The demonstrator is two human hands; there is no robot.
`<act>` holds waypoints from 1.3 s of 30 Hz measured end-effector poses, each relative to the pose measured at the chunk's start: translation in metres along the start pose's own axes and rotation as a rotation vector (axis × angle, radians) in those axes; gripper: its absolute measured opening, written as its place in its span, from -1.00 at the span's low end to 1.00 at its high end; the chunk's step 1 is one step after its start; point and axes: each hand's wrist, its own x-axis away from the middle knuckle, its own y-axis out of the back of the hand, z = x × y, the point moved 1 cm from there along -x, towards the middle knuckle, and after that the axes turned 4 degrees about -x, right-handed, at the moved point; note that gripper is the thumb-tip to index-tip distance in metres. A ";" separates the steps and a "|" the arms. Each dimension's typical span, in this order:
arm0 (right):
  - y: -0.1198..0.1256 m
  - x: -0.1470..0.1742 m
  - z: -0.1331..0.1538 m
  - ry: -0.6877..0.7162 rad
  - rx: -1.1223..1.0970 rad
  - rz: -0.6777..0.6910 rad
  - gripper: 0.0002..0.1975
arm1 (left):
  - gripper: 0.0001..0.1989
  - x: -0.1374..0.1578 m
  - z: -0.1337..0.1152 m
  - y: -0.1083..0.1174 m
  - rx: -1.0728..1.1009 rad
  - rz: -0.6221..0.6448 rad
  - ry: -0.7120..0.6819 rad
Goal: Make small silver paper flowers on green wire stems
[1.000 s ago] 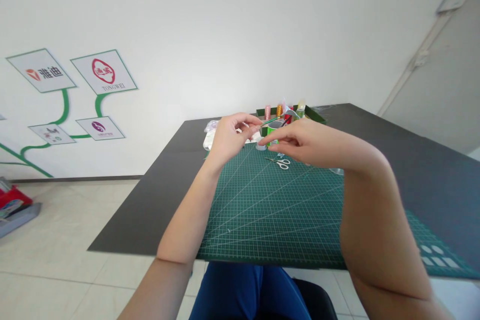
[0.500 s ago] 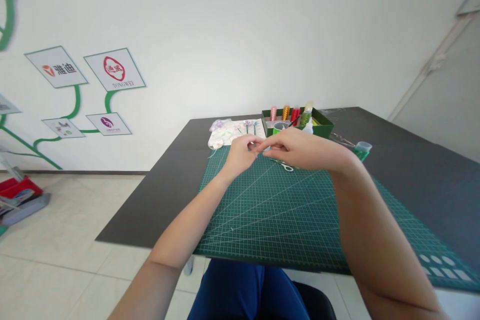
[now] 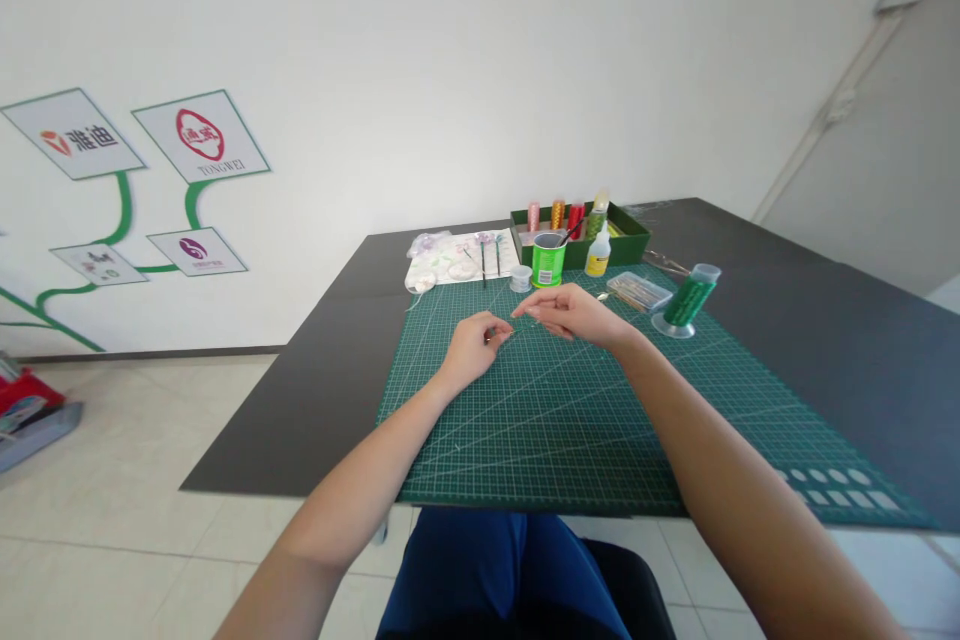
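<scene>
My left hand [image 3: 474, 348] rests low over the green cutting mat [image 3: 540, 430], thumb and forefinger pinched together. A tiny thin tip shows at those fingertips; what it belongs to is too small to name. Just to the right, my right hand [image 3: 576, 312] is held palm down, its forefinger and thumb brought together and pointing at the left fingertips, a small gap apart. Anything in that pinch is too fine to make out. Beyond the hands stand a clear small spool [image 3: 520, 279] and a bright green can [image 3: 548, 263] with a dark stick in it.
Behind are a green box [image 3: 637, 245] with coloured thread spools, a glue bottle [image 3: 598, 253] and a white sheet [image 3: 450, 265] bearing small flower pieces. A clear case [image 3: 640, 291] and green thread spool [image 3: 688, 300] stand right. The black table [image 3: 300, 390] extends around the mat.
My hands have come apart slightly and sit lower and nearer to me. My head view has shifted, so the can, clear case and glue bottle show more fully.
</scene>
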 end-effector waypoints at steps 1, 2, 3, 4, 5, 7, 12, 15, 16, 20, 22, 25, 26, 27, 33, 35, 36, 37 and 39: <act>0.002 0.001 -0.003 0.010 -0.045 -0.023 -0.64 | -0.88 0.001 -0.001 -0.001 -0.019 0.013 -0.008; 0.004 0.001 -0.007 0.020 -0.097 -0.042 -0.64 | -0.88 0.002 -0.002 -0.003 -0.036 0.026 -0.017; 0.006 0.002 -0.009 0.026 -0.150 -0.060 -0.65 | -0.88 0.003 -0.003 -0.004 -0.052 0.040 -0.029; 0.009 0.002 -0.012 0.032 -0.208 -0.074 -0.65 | -0.87 0.003 -0.004 -0.005 -0.069 0.054 -0.043; 0.011 0.002 -0.015 0.033 -0.264 -0.084 -0.65 | -0.86 0.003 -0.005 -0.007 -0.087 0.068 -0.058; 0.015 0.003 -0.019 0.029 -0.359 -0.088 -0.66 | -0.84 0.005 -0.006 -0.009 -0.127 0.097 -0.089; 0.020 0.007 -0.027 0.012 -0.455 -0.090 -0.66 | -0.82 0.009 -0.010 -0.016 -0.192 0.149 -0.145; 0.021 0.008 -0.031 -0.001 -0.458 -0.114 -0.64 | -0.80 0.012 -0.013 -0.020 -0.208 0.174 -0.179; 0.022 0.007 -0.032 -0.004 -0.458 -0.125 -0.63 | -0.80 0.013 -0.014 -0.020 -0.212 0.176 -0.187; 0.021 0.005 -0.037 -0.022 -0.453 -0.170 -0.59 | -0.81 0.014 -0.016 -0.019 -0.218 0.162 -0.200; 0.020 0.003 -0.041 -0.030 -0.449 -0.199 -0.56 | -0.82 0.014 -0.016 -0.018 -0.207 0.151 -0.205; 0.019 0.001 -0.045 -0.035 -0.434 -0.236 -0.53 | -0.83 0.014 -0.016 -0.017 -0.174 0.134 -0.215; 0.019 0.000 -0.046 -0.037 -0.425 -0.244 -0.53 | -0.83 0.014 -0.017 -0.017 -0.165 0.129 -0.216; 0.019 -0.001 -0.047 -0.039 -0.416 -0.252 -0.53 | -0.83 0.014 -0.017 -0.016 -0.157 0.123 -0.217; 0.020 -0.002 -0.051 -0.043 -0.350 -0.284 -0.53 | -0.83 0.014 -0.022 -0.012 -0.093 0.058 -0.233; 0.020 -0.002 -0.052 -0.059 -0.320 -0.304 -0.53 | -0.84 0.015 -0.024 -0.010 -0.068 0.033 -0.239; 0.019 -0.002 -0.053 -0.069 -0.305 -0.313 -0.52 | -0.85 0.015 -0.025 -0.009 -0.057 0.022 -0.240; 0.019 -0.003 -0.054 -0.080 -0.292 -0.319 -0.51 | -0.85 0.015 -0.026 -0.008 -0.048 0.013 -0.240; 0.018 -0.004 -0.056 -0.100 -0.279 -0.321 -0.49 | -0.86 0.015 -0.027 -0.006 -0.028 -0.008 -0.241</act>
